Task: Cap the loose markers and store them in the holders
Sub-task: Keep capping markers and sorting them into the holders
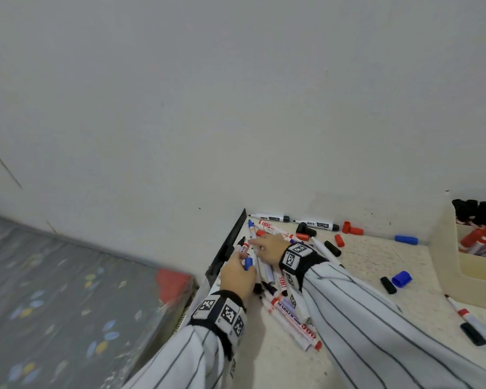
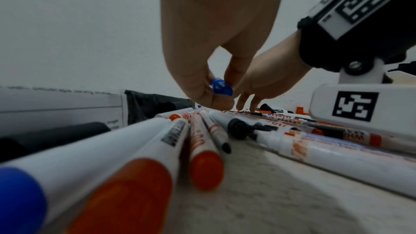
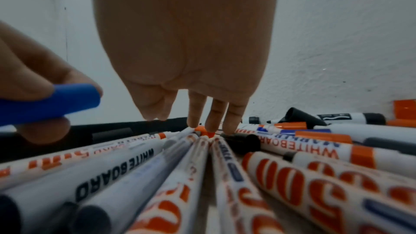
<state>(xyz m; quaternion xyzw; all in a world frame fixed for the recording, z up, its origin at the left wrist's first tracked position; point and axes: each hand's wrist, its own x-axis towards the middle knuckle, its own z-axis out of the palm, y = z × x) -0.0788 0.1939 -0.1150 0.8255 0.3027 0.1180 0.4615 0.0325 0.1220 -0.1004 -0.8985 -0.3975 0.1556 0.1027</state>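
Note:
A heap of white markers (image 1: 281, 290) with red, blue and black ends lies at the table's left corner by the wall. My left hand (image 1: 237, 272) pinches a blue cap (image 1: 248, 263) (image 2: 221, 86) (image 3: 51, 103) between thumb and fingers, just above the heap. My right hand (image 1: 267, 247) reaches over the heap with straight fingers (image 3: 211, 120), their tips touching the far markers near a red tip (image 3: 206, 131). An uncapped blue-tipped marker (image 1: 252, 228) lies just beyond the right fingers. Loose caps lie around: red (image 1: 339, 240), black (image 1: 332, 248), blue (image 1: 401, 278).
A cream holder box (image 1: 455, 265) at the right holds capped red and black markers (image 1: 483, 234). More markers (image 1: 472, 324) lie at the right front edge. The wall runs close behind the table. A grey patterned mattress (image 1: 54, 290) lies lower left, beyond the table's edge.

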